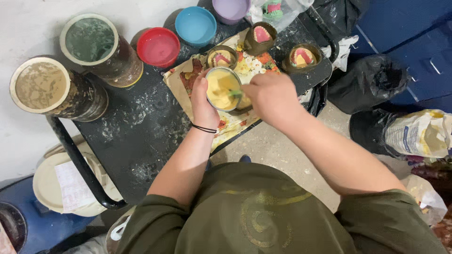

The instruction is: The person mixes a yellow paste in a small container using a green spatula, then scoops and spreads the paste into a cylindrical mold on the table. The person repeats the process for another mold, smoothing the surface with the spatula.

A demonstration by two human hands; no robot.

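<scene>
Yellow mix cup (222,89), left hand (203,104), right hand (272,96), moulds (302,57) behind, red bowl (158,47)

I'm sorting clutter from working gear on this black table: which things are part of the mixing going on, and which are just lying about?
In use:
left hand steadying the bowl of yellow mix
right hand holding a green-handled tool in the mix
patterned sheet under the bowl

Lying about:
red bowl
blue bowl
purple bowl
two tall tins
black bags

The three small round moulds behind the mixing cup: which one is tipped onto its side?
The middle mould, at the mat's far edge: it leans, showing its pink filling sideways, while the other two sit flat.
</scene>
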